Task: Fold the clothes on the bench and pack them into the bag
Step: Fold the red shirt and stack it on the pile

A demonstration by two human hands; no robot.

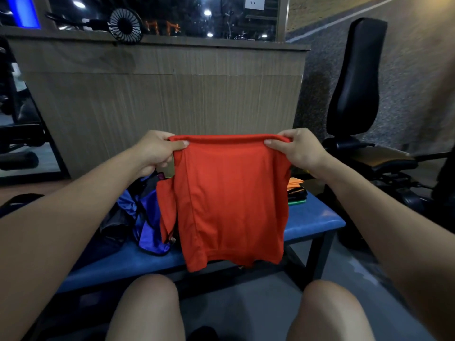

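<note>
Red cloth fills the middle of the view: a red garment [231,200] hangs by its top edge, pinched at one upper corner by the left hand [157,151] and at the other by the right hand [293,148], thumbs toward the wearer and fingers curled behind the fabric. Both hands stand level and about equally far from the body, so the held edge runs straight left to right and the cloth drops down from the grip, its lower hem hanging in front of the near edge of the blue bench [312,222] (a narrower flap hangs loose on its left side). The coming fold, as I judge it, turns on that: the garment lies below the hands, not beyond them, and must be lowered flat or doubled in the air. Just behind its left edge sits the blue bag [145,225], nearer the left hand. Farther right on the bench lies a small stack of folded clothes [296,190], orange uppermost.
</note>
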